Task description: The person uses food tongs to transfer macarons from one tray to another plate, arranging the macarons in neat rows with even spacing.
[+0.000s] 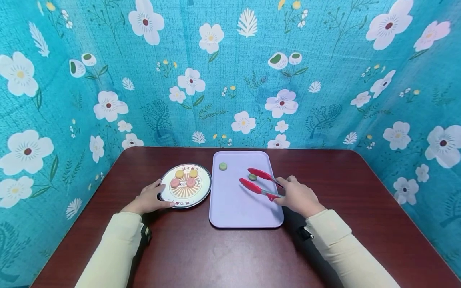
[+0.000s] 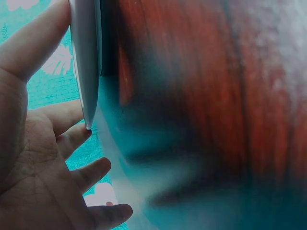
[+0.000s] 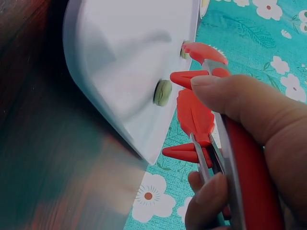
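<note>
My left hand holds the left rim of a round white plate, thumb at the front and fingers along the side. In the left wrist view the plate appears edge-on, and the last two fingers extend off it. On the plate lie two yellow macarons and two pink macarons. My right hand grips red-tipped tongs, their arms spread apart. Between the tong heads sits a green macaron on the lilac tray; another green macaron lies at its far left.
The tray stands directly right of the plate on a dark reddish-brown table. A blue flowered cloth hangs behind the table and along both sides.
</note>
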The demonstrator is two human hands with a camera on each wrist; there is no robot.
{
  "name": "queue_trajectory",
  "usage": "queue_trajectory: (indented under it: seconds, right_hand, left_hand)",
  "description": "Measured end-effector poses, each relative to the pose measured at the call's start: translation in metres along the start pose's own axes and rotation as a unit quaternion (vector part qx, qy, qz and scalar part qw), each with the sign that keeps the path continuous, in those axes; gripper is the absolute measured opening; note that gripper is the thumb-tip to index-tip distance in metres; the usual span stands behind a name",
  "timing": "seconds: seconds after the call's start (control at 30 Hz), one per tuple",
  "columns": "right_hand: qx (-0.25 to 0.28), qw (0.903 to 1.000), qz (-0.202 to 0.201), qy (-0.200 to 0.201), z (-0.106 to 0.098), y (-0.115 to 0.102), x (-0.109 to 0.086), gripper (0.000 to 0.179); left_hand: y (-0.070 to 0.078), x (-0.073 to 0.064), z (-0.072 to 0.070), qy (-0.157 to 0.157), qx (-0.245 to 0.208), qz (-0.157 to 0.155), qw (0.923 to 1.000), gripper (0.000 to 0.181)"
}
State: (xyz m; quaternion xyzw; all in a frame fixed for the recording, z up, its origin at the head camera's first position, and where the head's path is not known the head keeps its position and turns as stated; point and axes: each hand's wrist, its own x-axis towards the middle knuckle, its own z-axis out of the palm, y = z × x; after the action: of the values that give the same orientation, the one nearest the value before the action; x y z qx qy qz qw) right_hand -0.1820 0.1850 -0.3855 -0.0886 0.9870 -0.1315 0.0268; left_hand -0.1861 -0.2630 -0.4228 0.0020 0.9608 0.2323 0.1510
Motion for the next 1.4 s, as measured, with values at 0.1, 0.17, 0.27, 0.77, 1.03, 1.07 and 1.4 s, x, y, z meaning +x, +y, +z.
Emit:
queue_trajectory:
  seconds: [0.1, 0.17, 0.27, 0.77, 1.03, 1.07, 1.4]
  right_hand:
    - [-0.002, 1.0000, -0.001, 0.000, -0.001, 0.002, 0.001, 0.081]
    - [-0.003, 1.0000, -0.001, 0.000, -0.001, 0.004, 0.001, 0.081]
    - [-0.006, 1.0000, -0.003, -0.001, -0.001, 0.007, 0.003, 0.081]
    - [-0.005, 0.9998, 0.008, -0.015, -0.002, 0.016, 0.006, 0.083]
    - [-0.004, 0.9998, 0.009, -0.016, -0.003, 0.018, 0.007, 0.082]
    - [-0.005, 0.9998, 0.009, -0.016, -0.002, 0.019, 0.007, 0.081]
    - [0.002, 0.9993, 0.025, -0.029, -0.001, 0.019, 0.007, 0.084]
  left_hand:
    - [-0.001, 0.000, 0.000, 0.003, 0.002, 0.003, 1.0000, 0.102]
    - [-0.001, 0.000, 0.000, 0.003, 0.001, 0.004, 1.0000, 0.102]
    - [-0.002, 0.000, 0.000, 0.004, 0.000, 0.007, 1.0000, 0.103]
    - [-0.002, 0.001, 0.001, 0.004, -0.003, 0.005, 1.0000, 0.106]
    - [-0.003, 0.004, 0.002, 0.002, -0.005, 0.001, 1.0000, 0.104]
    - [-0.003, 0.004, 0.002, 0.002, -0.005, 0.001, 1.0000, 0.104]
    - [-0.004, 0.003, 0.002, 0.005, -0.003, 0.007, 1.0000, 0.105]
